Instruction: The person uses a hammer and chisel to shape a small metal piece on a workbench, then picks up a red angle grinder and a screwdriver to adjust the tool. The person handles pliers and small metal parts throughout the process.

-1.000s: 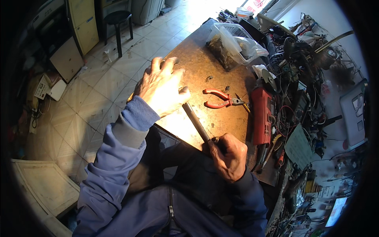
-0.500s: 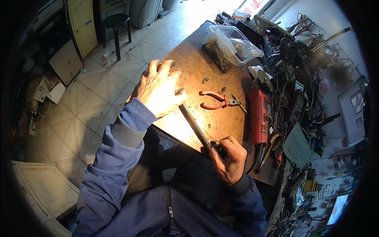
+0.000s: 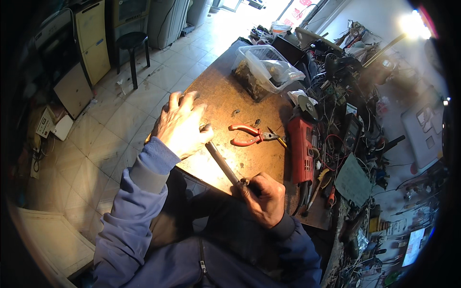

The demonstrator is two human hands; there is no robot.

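Observation:
My left hand (image 3: 180,124) lies brightly lit over the near left edge of the wooden workbench (image 3: 207,79), fingers spread. Its thumb is by the upper end of a dark, straight metal tube (image 3: 222,161); whether they touch I cannot tell. My right hand (image 3: 265,198) is closed around the tube's lower end at the bench's front edge. A small dark piece with a shiny tip shows at that fist, too small to name. Beyond the tube, red-handled pliers (image 3: 252,135) lie with their jaws toward a red angle grinder (image 3: 301,151).
A clear plastic box (image 3: 261,72) with brown contents stands at the far side. Cables, tools and parts (image 3: 336,91) crowd the right, with a green sheet (image 3: 353,180). A lamp (image 3: 415,25) glows upper right. A black stool (image 3: 132,41) stands on the tiled floor.
The whole view has shifted, so the bench and hands appear further left and the lamp has come into sight. The hands keep nearly the same pose on the bench and tube.

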